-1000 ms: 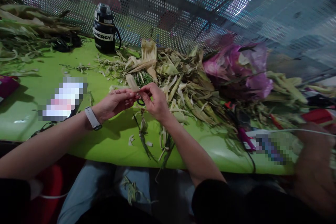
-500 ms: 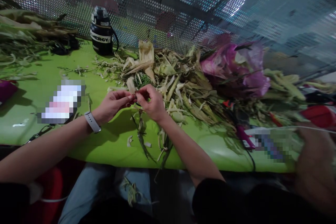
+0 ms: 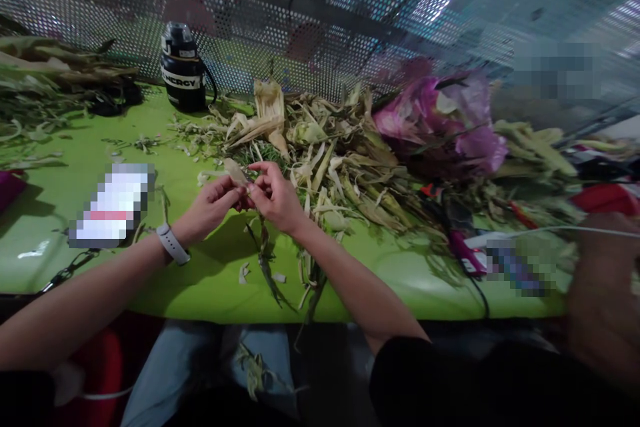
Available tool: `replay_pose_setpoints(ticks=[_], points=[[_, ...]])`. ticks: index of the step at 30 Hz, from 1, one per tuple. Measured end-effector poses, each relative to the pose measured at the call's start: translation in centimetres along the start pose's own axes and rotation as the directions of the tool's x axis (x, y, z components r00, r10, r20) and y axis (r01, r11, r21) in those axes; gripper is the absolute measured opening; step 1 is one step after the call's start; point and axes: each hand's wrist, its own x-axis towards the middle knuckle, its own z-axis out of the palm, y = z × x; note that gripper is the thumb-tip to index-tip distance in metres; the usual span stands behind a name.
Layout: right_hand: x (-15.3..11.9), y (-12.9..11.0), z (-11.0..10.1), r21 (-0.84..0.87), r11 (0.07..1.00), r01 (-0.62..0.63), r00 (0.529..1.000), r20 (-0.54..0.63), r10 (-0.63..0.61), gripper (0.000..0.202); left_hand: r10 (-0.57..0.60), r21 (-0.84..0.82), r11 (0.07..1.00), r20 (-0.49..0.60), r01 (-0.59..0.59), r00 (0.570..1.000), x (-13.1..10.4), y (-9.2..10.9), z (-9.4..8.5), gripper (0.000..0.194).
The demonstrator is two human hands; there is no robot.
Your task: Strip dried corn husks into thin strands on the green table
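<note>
On table [image 3: 210, 290]: husk pile [image 3: 345, 137] mid, twd back edge; bottle [image 3: 183, 80] L of it, nr back edge, mesh panel [image 3: 250, 7] behind. 2nd husk heap [image 3: 40, 73] far L, back edge. Bag [image 3: 440, 123] R of pile. Phone [image 3: 113, 203] L, nr front edge; blurred item [image 3: 517, 270], prob. phone too, R, nr front edge. Husk strip [image 3: 235, 170] btwn L hand [image 3: 207, 210] & R hand [image 3: 275, 197], before pile.

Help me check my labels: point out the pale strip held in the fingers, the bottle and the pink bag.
Pale strip [image 3: 233, 171], head view: its flat face.
Bottle [image 3: 181, 81], head view: the label on its body.
Pink bag [image 3: 431, 121], head view: its crumpled middle.
</note>
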Motion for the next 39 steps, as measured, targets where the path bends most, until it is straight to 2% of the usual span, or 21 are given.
replay_pose_setpoints(ticks=[9, 20, 29, 36, 39], points=[[-0.08, -0.35, 0.16, 0.147, 0.988, -0.050, 0.999, -0.001, 0.051, 0.036, 0.047, 0.074, 0.996, -0.013, -0.046, 0.999, 0.04, 0.23, -0.05, 0.011], [0.30, 0.08, 0.28, 0.174, 0.978, -0.115, 0.993, 0.054, 0.107, 0.038, 0.041, 0.055, 0.998, 0.000, -0.041, 0.999, 0.02, -0.27, -0.20, 0.012], [0.67, 0.63, 0.79, 0.407, 0.893, -0.193, 0.981, 0.075, 0.178, 0.044, 0.059, 0.075, 0.996, -0.027, -0.057, 0.998, 0.30, -0.64, -0.41, 0.014], [0.73, 0.51, 0.60, 0.486, 0.841, -0.235, 0.971, 0.085, 0.222, 0.057, 0.074, 0.042, 0.996, -0.034, -0.073, 0.997, 0.01, -0.04, -0.11, 0.013], [0.72, 0.45, 0.46, 0.483, 0.840, -0.246, 0.969, 0.089, 0.232, 0.056, 0.053, -0.015, 0.998, -0.053, -0.054, 0.997, 0.00, -0.15, -0.09, 0.011]])
